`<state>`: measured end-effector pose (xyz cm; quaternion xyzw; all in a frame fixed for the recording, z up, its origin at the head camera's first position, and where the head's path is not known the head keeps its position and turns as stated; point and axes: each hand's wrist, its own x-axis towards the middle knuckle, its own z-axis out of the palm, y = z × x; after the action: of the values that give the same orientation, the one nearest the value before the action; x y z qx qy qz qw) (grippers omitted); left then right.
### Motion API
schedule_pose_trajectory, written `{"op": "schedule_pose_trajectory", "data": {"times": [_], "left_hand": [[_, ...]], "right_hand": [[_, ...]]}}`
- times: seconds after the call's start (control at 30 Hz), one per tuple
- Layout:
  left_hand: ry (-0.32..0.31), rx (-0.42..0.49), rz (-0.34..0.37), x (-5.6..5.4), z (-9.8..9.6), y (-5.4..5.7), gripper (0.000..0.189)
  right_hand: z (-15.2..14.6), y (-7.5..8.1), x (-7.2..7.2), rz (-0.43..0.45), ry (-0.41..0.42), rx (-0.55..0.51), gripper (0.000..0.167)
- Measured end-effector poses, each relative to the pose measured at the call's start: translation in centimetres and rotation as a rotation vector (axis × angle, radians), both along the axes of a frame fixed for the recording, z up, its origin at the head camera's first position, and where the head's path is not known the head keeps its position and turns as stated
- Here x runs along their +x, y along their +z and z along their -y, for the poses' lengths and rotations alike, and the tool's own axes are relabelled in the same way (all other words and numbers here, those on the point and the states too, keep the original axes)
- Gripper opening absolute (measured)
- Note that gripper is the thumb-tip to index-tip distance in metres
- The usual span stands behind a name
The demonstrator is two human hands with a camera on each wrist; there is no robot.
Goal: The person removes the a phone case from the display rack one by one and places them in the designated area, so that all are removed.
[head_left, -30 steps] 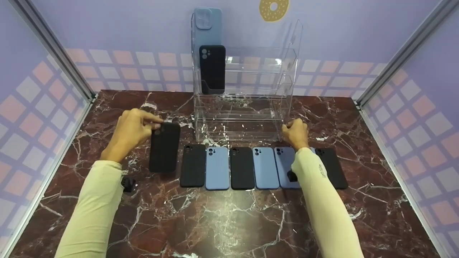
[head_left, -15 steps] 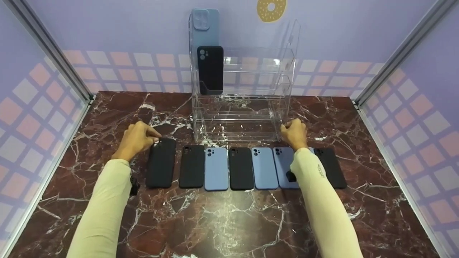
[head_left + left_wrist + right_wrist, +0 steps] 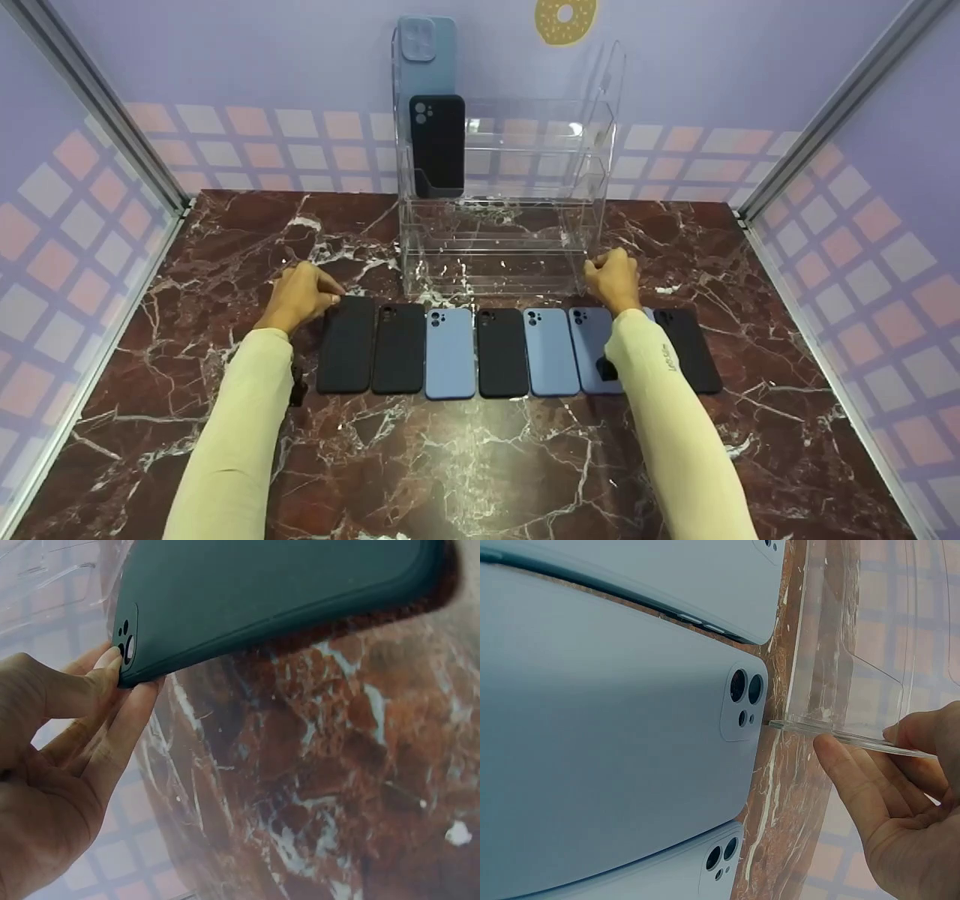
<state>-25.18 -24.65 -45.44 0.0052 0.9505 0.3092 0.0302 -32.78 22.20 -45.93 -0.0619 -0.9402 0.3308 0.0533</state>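
Observation:
At the left end of a row of phone cases, my left hand (image 3: 302, 298) pinches a black phone case (image 3: 346, 346) by its upper left corner. The left wrist view has thumb and fingers at the corner beside the camera cutouts of that case (image 3: 270, 600). My right hand (image 3: 616, 281) holds the right side panel of a clear stepped display rack (image 3: 495, 246). In the right wrist view, the thumb and fingers lie on either side of the panel's edge (image 3: 855, 741). Below this hand, the right forearm covers part of a bluish-purple case (image 3: 589, 341).
Further cases in the row include a black one (image 3: 398, 349), a light blue one (image 3: 450, 352) and a rightmost black one (image 3: 690, 352). On the rack's left side, a black case (image 3: 438, 146) stands before a light blue case (image 3: 442, 67). Patterned walls enclose the marble-look table (image 3: 480, 465).
My left hand has brought the black phone case down toward the table, then slid right, closing the gap to the row. The right hand keeps its hold on the rack.

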Motion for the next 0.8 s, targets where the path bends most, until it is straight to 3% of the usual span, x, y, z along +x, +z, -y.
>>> {"op": "schedule_pose_trajectory", "data": {"times": [0.3,0.53,0.7,0.8], "left_hand": [[0.011,0.013,0.006,-0.2,-0.1,-1.1,0.015],[0.017,-0.009,0.002,-0.2,-0.2,-1.3,0.016],[0.020,-0.016,-0.022,-0.2,-0.5,-0.9,0.016],[0.033,-0.006,-0.049,-0.5,-0.6,0.0,0.020]], "right_hand": [[0.0,0.0,0.0,0.004,-0.004,0.004,0.032],[0.0,0.0,0.0,-0.001,0.001,0.009,0.031],[0.0,0.0,0.0,-0.006,0.001,0.006,0.030],[0.0,0.1,0.0,-0.004,-0.004,0.009,0.031]]}}
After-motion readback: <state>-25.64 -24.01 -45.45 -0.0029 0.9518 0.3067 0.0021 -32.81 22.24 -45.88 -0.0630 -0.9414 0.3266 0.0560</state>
